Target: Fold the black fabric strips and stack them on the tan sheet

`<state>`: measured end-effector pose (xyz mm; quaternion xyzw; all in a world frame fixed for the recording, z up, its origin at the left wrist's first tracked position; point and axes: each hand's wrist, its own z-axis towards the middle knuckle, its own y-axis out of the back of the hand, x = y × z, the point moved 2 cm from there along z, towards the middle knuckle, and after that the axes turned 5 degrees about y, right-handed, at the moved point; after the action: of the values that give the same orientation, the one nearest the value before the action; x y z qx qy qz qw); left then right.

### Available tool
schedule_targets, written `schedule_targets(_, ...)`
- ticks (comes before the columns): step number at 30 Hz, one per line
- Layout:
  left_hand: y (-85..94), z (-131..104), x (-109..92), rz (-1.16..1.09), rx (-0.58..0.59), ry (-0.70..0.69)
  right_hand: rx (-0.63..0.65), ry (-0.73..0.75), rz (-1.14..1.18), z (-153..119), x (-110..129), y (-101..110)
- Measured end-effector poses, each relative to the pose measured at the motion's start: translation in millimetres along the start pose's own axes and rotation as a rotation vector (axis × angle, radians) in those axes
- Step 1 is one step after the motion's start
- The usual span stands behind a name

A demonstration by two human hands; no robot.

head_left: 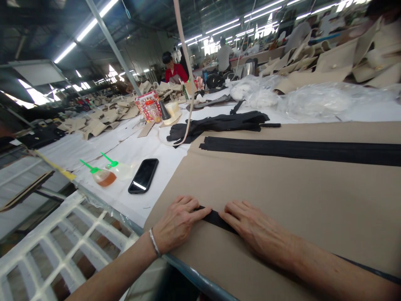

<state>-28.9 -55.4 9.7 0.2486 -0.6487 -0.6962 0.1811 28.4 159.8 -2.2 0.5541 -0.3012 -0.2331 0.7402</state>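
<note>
A narrow black strip [219, 221] lies on the tan sheet [282, 192] near the table's front edge, running right beneath my right forearm. My left hand [178, 219], with a silver bracelet at the wrist, presses the strip's left end, index finger extended along it and the other fingers bent. Just to its right, my right hand [250, 223] rests on the strip with its fingers together and tips down. Whether either hand pinches the strip is hidden. Farther back on the sheet lies a stack of long black strips [297, 150].
A black phone [143, 176] and green-tipped bottles [105, 177] lie left of the sheet. Behind are a dark fabric bundle [225, 123], a hanging hose [189, 83], plastic bags [319, 100] and tan pieces [338, 58]. A person in red [177, 72] is beyond the table.
</note>
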Motion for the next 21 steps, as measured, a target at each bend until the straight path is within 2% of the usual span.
schedule_targets(6, -2.0, 0.2, -2.3, 0.08, -0.001, -0.038, 0.009, 0.005, -0.024, -8.3, -1.1, 0.5)
schedule_targets(13, -9.0, -1.4, -1.4, 0.12, -0.1, -0.081, -0.023, 0.008, -0.029, -24.0, -2.2, 4.5)
schedule_targets(21, -9.9, 6.1, -3.0, 0.046, -0.01, -0.163, -0.003, -0.034, -0.006, -43.0, -5.0, 8.7)
